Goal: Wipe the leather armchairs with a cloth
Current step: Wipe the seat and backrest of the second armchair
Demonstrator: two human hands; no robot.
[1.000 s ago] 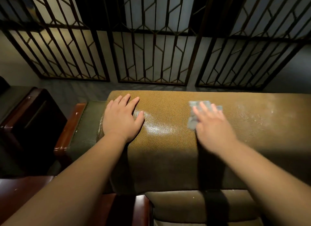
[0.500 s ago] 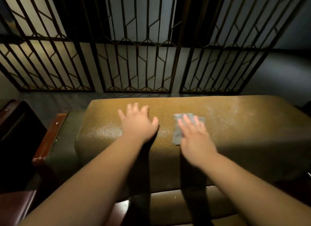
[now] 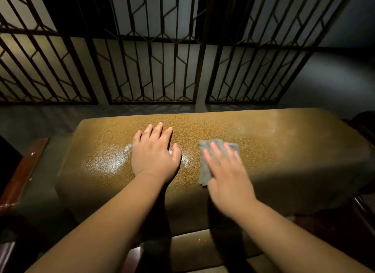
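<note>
The flat right hand [image 3: 227, 175] presses a small grey cloth [image 3: 205, 163] onto the tan pebbled-leather armchair back [image 3: 284, 150]; the left hand [image 3: 155, 152] rests beside it, fingers straight.

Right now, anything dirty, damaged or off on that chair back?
A pale, dusty-looking film sits on the armchair's top, to the right of the grey cloth under the right hand. It looks unwiped. The bright patch by the left hand looks like glare. No tears visible.

The tan leather armchair back [image 3: 263, 150] is carrying a grey cloth [image 3: 205, 167] near its middle; the left hand [image 3: 154, 157] is lying flat just beside it, toward the left edge.
</note>
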